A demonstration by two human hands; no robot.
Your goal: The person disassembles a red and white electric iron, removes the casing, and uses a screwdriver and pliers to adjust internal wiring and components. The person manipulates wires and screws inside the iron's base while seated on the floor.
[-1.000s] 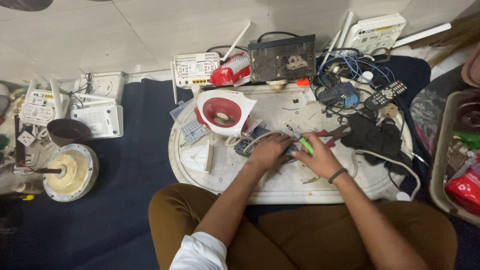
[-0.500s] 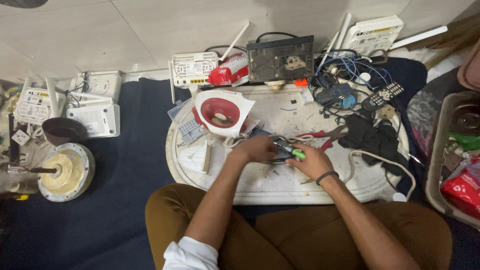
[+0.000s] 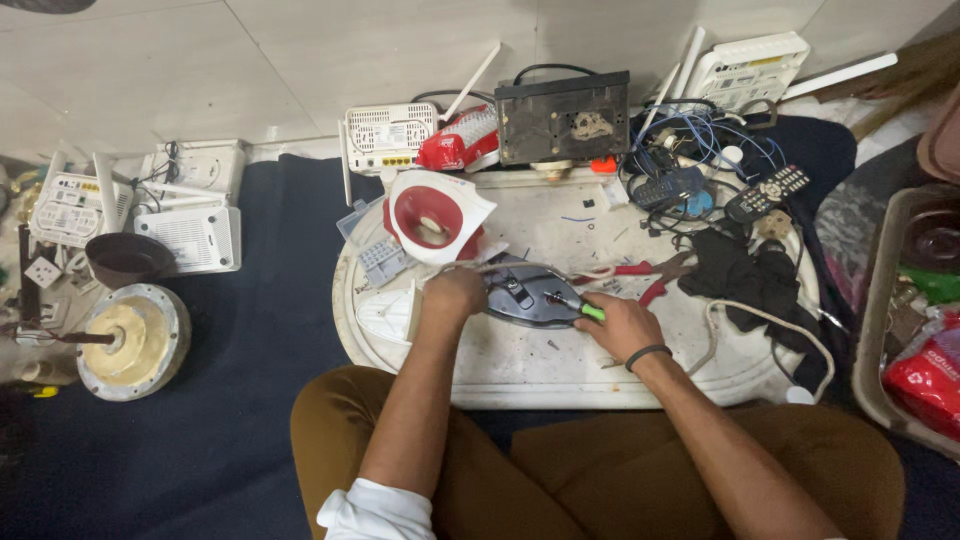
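On the white oval tray, the dark metal iron soleplate lies near the middle, and everything else reads from it. At its left edge, the left hand is clenched over the rim, gripping the plate and touching it. Just beyond that hand, farther up the tray, sits the red-and-white iron housing. At the plate's right edge, the right hand is closed around a green-handled screwdriver, whose tip rests on the plate. Right of the plate lie red-handled pliers.
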